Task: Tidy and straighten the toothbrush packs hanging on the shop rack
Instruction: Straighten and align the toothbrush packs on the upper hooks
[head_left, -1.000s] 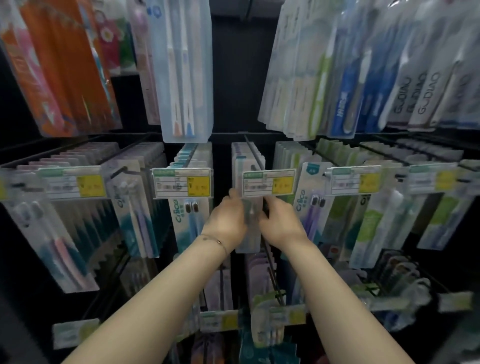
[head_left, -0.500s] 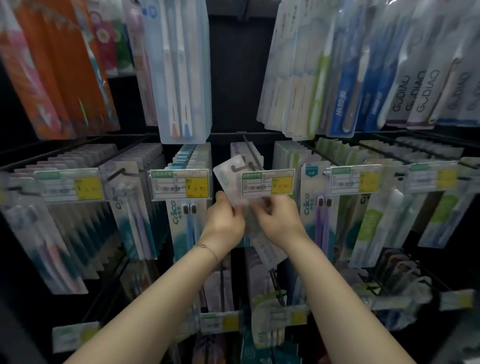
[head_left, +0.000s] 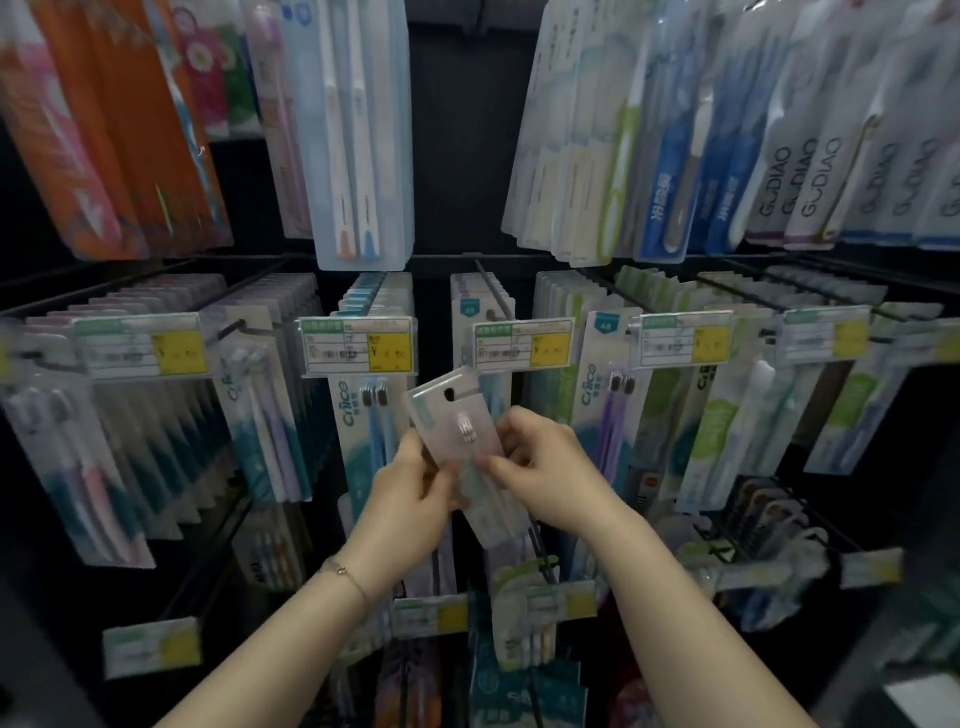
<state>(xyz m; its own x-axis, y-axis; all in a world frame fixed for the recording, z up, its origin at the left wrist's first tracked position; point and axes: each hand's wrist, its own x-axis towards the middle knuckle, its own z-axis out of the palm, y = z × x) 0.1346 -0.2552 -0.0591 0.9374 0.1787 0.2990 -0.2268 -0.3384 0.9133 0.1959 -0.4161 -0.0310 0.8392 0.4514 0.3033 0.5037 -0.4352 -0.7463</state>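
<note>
Dark shop rack (head_left: 457, 156), rows of packs on black pegs, dim light. One clear pack (head_left: 451, 415), tilted left, one brush head showing, sits between the fingers. Two hands on it: left hand (head_left: 415, 499) grips its left edge, right hand (head_left: 550, 467) pinches its right, just below a price tag (head_left: 522, 343).

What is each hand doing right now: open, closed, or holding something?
Left hand: closed, gripping the tilted toothbrush pack by its left edge.
Right hand: closed, pinching the same pack's right edge.
</note>
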